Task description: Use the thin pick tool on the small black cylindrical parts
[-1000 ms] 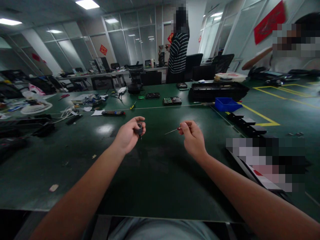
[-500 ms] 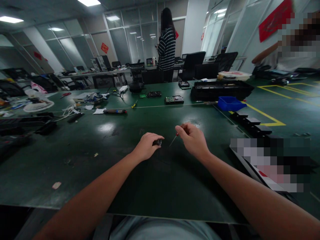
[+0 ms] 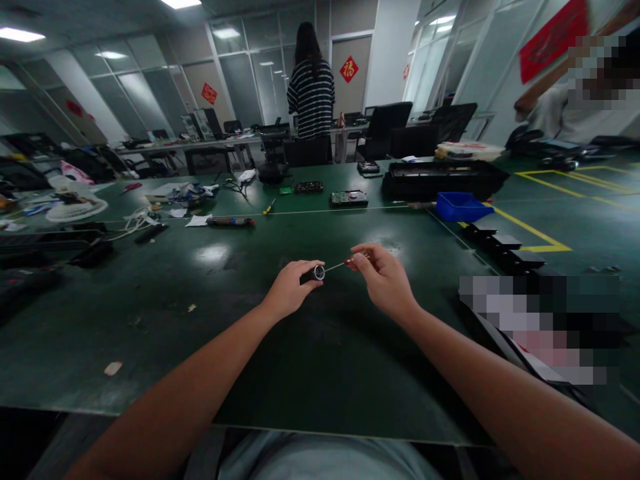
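Observation:
My left hand (image 3: 289,288) is closed around a small black cylindrical part (image 3: 317,273) with a shiny ring at its end, which faces right. In my right hand (image 3: 384,275) is a screwdriver (image 3: 349,261) with a reddish, see-through handle, held between thumb and fingers. Its thin metal shaft points left, and the tip is at the ringed end of the black part. Whether the tip touches or enters it, I cannot tell. Both hands are above the green tabletop (image 3: 280,373).
Beyond my hands are a circuit-board drive (image 3: 349,198), a yellow-handled tool (image 3: 269,207) and a dark tube-shaped tool (image 3: 230,222). On the right are a blue bin (image 3: 462,207), a long black tray (image 3: 445,180) and several black blocks (image 3: 505,247). A person (image 3: 311,87) stands behind the table.
The screwdriver has swung from pointing down-left to nearly level, its tip now at the black part. My left hand has turned the part's ringed end more toward me. The standing person has shifted left.

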A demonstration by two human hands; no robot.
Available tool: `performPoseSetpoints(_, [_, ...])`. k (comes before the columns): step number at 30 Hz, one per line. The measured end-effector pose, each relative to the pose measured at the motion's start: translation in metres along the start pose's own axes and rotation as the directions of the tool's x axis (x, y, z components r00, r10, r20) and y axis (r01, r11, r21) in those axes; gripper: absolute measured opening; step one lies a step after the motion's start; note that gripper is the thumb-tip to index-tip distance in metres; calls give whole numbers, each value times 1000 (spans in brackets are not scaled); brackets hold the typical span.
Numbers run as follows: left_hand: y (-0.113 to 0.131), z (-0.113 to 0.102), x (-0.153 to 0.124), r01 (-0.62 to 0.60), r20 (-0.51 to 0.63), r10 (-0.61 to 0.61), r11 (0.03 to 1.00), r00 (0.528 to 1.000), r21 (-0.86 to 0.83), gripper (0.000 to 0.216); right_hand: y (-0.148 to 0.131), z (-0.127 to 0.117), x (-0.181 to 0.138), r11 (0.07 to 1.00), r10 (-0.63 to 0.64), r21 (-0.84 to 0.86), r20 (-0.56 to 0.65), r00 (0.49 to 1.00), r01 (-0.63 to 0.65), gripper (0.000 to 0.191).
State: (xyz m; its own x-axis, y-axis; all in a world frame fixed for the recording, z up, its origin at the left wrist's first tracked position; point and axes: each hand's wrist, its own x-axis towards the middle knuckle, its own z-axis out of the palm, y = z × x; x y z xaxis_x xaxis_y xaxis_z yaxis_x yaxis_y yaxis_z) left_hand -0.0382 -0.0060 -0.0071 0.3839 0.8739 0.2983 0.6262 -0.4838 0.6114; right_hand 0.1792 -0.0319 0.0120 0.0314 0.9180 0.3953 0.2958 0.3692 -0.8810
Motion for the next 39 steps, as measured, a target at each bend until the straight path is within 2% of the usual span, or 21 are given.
performPoseSetpoints(5, [-3,1,-1,-5,2,5,1000,1000,-15,42,2,0,0,1000,-3,-4,-11,1000,3,20])
performPoseSetpoints(11, [-2,1,-1,6,33,-5,1000,999,-12,45,3,0,1,996,10,-84,-65,998,-15,18])
performPoseSetpoints(22, [0,-1,-2,12,40,-12,1000,999,-3,45,6,2,2,999,14,36,-28,1000,-13,22])
performPoseSetpoints(25, [0,-2,-2,21,27,-21,1000,999,1,44,2,-1,3,996,34,-87,-25,999,-36,26])
performPoseSetpoints(27, [1,-2,-2,20,15,-20,1000,1000,-1,43,-3,-4,3,963,68,-258,-41,997,-76,38])
performPoseSetpoints(31, [1,-4,-2,7,10,-7,1000,1000,4,43,-9,-7,2,916,50,-396,-54,997,-67,56])
performPoseSetpoints(34, [0,-4,-2,8,13,-8,1000,1000,17,43,-9,-6,2,907,15,-420,-36,999,-29,56])
performPoseSetpoints(39, [-5,-3,-1,7,-21,-7,1000,1000,1,43,-9,-5,1,917,6,-399,24,1000,4,41])
